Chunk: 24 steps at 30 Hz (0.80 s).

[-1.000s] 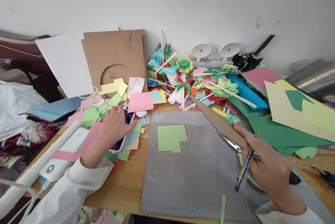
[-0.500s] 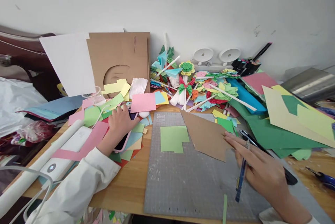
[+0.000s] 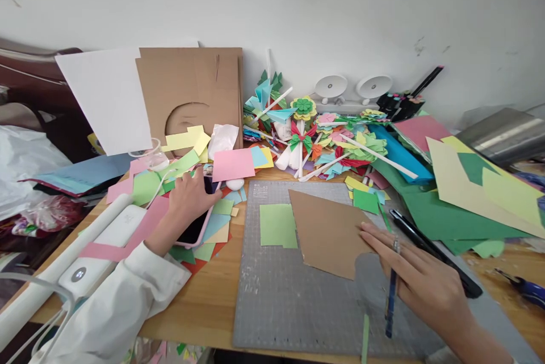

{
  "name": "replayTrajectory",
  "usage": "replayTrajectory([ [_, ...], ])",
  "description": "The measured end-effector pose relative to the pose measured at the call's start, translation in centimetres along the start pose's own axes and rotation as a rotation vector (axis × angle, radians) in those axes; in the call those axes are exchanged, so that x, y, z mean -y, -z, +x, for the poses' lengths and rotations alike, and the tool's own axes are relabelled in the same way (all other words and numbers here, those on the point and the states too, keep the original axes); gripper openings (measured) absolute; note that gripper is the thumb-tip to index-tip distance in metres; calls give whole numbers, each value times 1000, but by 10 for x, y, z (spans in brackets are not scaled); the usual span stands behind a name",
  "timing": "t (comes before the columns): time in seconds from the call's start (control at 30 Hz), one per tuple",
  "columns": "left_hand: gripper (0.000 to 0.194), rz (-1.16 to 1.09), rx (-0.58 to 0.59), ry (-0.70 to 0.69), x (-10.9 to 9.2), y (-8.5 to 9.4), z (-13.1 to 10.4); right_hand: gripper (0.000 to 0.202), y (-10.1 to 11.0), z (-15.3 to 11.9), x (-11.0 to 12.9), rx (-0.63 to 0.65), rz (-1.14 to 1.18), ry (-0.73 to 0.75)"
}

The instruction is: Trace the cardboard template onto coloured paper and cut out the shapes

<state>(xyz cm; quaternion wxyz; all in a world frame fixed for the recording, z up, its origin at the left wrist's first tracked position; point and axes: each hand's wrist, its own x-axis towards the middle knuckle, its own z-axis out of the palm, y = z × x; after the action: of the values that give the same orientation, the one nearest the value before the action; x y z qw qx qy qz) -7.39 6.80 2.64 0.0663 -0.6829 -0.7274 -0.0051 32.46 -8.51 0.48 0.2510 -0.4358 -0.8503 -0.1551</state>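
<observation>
My left hand (image 3: 187,202) reaches over a smartphone (image 3: 192,232) in a pink case, with thumb and curled fingers about its upper part; the fingertips are partly hidden. Coloured paper scraps lie around and under the phone. In my right hand (image 3: 421,279) a blue pen (image 3: 390,301) is held, pointing down toward me. The fingertips of this hand rest on the right edge of a brown cardboard piece (image 3: 326,233) with a curved notch. The cardboard lies on a grey cutting mat (image 3: 272,307), partly covering a light green paper (image 3: 275,226).
Behind the mat is a heap of paper flowers and pinwheels (image 3: 302,137). A black utility knife (image 3: 438,256) lies right of the mat, near green sheets (image 3: 443,213). A white power bank (image 3: 102,250) with cables is at left. Cardboard sheets (image 3: 191,77) lean against the wall.
The cardboard has shifted left and toward me under my right fingertips, covering more of the green paper. My left hand stays at the phone. The view has shifted slightly.
</observation>
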Motion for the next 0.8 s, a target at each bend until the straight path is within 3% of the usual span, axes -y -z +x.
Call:
replayTrajectory([
  [0.23, 81, -16, -12, 35, 1, -3, 1, 62, 1, -2, -7, 8, -34, -42],
  [0.67, 76, -10, 45, 70, -6, 1, -1, 60, 23, 3, -18, -91, -272, -89],
  [0.73, 71, 26, 4, 76, -10, 2, -5, 62, 24, 2, -18, -93, -283, -84],
  [0.8, 64, 44, -110, 35, -17, 6, -13, 64, 23, 1, -19, -131, -255, -119],
])
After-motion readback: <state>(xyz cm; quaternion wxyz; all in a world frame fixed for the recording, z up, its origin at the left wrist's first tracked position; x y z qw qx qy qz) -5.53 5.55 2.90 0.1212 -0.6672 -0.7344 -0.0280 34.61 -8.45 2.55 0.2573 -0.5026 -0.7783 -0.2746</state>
